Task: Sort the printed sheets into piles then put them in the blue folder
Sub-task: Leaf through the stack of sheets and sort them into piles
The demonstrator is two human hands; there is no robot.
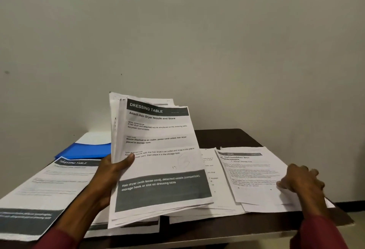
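My left hand [112,171] grips a thick stack of printed sheets [158,160] and holds it tilted up over the table; its top page is headed "DRESSING TABLE". My right hand [302,179] rests with curled fingers on the right-hand pile [252,175], whose top sheet is titled "Dehumidifier Box Replacement". Another "DRESSING TABLE" sheet tops the left pile [49,185]. The blue folder [87,150] lies at the back left with a white sheet on it, partly hidden by the held stack.
The dark table [227,137] stands against a plain wall. A middle pile of sheets [212,179] lies between the held stack and the right pile. Papers overhang the table's front edge on the left.
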